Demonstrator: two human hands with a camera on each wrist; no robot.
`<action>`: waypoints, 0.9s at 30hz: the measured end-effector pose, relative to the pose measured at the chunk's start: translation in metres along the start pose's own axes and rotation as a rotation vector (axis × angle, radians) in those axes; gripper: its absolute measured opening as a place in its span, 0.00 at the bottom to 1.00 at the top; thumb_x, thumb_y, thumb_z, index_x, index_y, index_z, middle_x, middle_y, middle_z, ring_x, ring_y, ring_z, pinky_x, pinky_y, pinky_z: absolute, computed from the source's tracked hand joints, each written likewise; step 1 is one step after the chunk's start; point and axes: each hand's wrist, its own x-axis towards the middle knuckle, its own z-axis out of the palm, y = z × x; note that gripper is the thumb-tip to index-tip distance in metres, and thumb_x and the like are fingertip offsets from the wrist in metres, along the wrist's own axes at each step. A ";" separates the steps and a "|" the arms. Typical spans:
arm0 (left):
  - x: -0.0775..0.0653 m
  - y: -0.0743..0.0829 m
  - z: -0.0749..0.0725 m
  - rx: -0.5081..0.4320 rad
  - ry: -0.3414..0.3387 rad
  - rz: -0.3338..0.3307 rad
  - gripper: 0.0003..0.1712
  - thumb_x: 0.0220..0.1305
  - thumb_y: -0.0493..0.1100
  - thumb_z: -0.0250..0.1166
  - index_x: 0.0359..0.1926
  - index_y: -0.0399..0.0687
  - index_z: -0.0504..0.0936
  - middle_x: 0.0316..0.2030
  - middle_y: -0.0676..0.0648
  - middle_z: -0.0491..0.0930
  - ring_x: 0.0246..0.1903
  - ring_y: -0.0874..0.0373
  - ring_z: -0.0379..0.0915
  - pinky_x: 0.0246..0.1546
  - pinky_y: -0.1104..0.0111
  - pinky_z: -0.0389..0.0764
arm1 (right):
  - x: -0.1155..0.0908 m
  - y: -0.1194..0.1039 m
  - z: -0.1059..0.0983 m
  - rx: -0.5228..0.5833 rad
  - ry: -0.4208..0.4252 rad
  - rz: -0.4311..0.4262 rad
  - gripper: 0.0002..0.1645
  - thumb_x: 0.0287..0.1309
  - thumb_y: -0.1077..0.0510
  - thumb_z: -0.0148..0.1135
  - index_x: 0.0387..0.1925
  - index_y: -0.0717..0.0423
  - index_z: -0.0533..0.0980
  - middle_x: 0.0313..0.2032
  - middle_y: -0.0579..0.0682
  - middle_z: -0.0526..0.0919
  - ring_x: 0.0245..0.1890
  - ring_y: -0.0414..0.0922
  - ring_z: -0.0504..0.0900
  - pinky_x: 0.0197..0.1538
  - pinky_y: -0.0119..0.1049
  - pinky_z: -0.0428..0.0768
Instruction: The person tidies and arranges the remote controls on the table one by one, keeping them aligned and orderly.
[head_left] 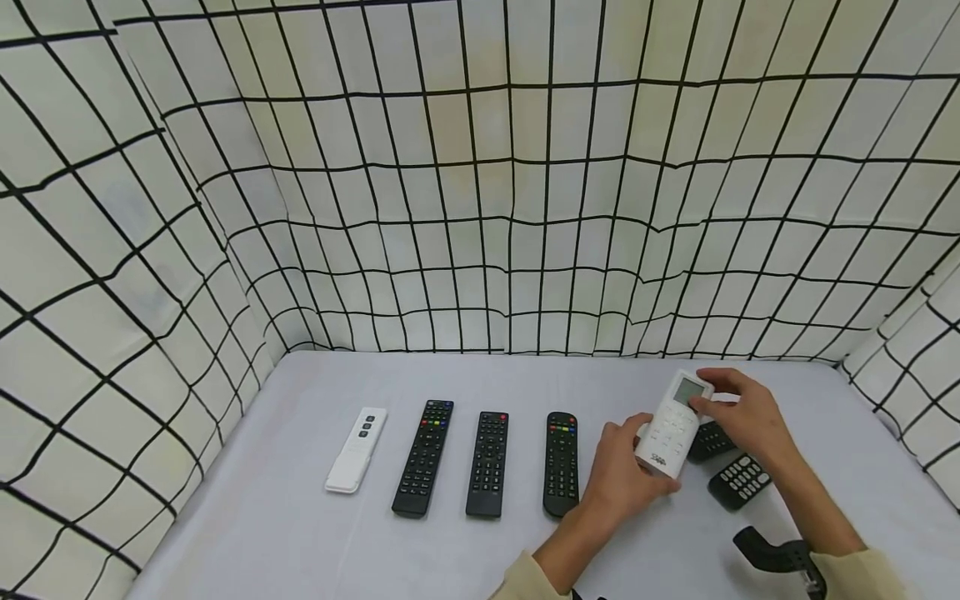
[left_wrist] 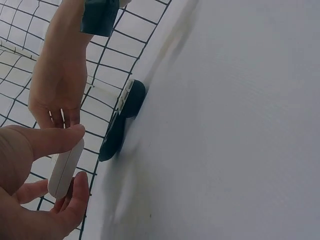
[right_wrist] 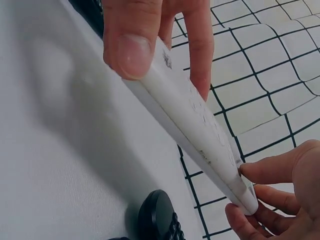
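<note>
Both hands hold one white air-conditioner remote [head_left: 670, 431] above the table, its screen and buttons facing up. My left hand [head_left: 617, 473] grips its lower end, thumb on one edge and fingers on the other. At the screen end, my right hand [head_left: 744, 414] pinches a corner between thumb and fingers. Edge-on in the left wrist view, the white remote [left_wrist: 65, 172] lies between thumb and fingers. Behind and below it on the table are a black remote [head_left: 711, 443], partly covered by the hands, and a short black remote with pale buttons [head_left: 738, 482].
Left of the hands, a slim white remote [head_left: 356, 452] and three long black remotes [head_left: 423, 458], [head_left: 487, 464], [head_left: 561, 465] lie spaced in a row. The white-covered table [head_left: 285, 533] ends at a white backing with black grid netting [head_left: 487, 217] at the back and sides.
</note>
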 end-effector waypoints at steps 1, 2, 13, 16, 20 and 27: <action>-0.001 -0.001 0.000 -0.008 0.000 -0.003 0.50 0.43 0.36 0.85 0.69 0.51 0.75 0.41 0.53 0.70 0.35 0.70 0.65 0.35 0.79 0.72 | 0.000 -0.001 0.001 -0.002 -0.004 0.000 0.32 0.68 0.57 0.66 0.68 0.68 0.71 0.61 0.73 0.76 0.57 0.71 0.80 0.42 0.27 0.78; -0.003 -0.002 -0.001 -0.011 0.001 -0.002 0.49 0.43 0.36 0.85 0.69 0.50 0.75 0.41 0.53 0.70 0.34 0.70 0.65 0.35 0.79 0.72 | 0.000 -0.002 0.001 -0.005 -0.010 -0.001 0.32 0.68 0.57 0.66 0.68 0.68 0.71 0.61 0.73 0.76 0.57 0.70 0.80 0.42 0.28 0.79; -0.013 -0.005 -0.003 0.090 0.024 0.005 0.50 0.40 0.39 0.88 0.66 0.48 0.74 0.44 0.55 0.74 0.38 0.71 0.66 0.40 0.78 0.72 | -0.002 -0.009 0.007 -0.015 -0.072 -0.035 0.30 0.68 0.58 0.66 0.66 0.70 0.73 0.61 0.74 0.75 0.55 0.71 0.81 0.46 0.47 0.88; -0.017 -0.003 -0.003 0.121 0.027 -0.004 0.51 0.39 0.41 0.89 0.67 0.49 0.74 0.44 0.54 0.74 0.37 0.71 0.66 0.39 0.78 0.73 | -0.002 -0.011 0.010 -0.006 -0.088 -0.038 0.30 0.68 0.58 0.67 0.65 0.69 0.73 0.61 0.74 0.74 0.56 0.71 0.81 0.47 0.48 0.88; -0.023 0.000 -0.003 0.155 0.035 -0.019 0.54 0.40 0.43 0.89 0.69 0.50 0.73 0.45 0.54 0.74 0.35 0.71 0.66 0.38 0.78 0.74 | -0.003 -0.013 0.014 -0.009 -0.101 -0.053 0.29 0.68 0.58 0.67 0.65 0.69 0.74 0.62 0.73 0.74 0.57 0.70 0.80 0.49 0.51 0.87; -0.029 -0.002 -0.005 0.216 0.041 -0.001 0.52 0.41 0.44 0.88 0.69 0.50 0.73 0.50 0.54 0.73 0.38 0.71 0.68 0.41 0.77 0.76 | -0.004 -0.016 0.021 -0.027 -0.094 -0.083 0.26 0.66 0.61 0.67 0.62 0.69 0.76 0.60 0.71 0.76 0.58 0.67 0.78 0.53 0.54 0.86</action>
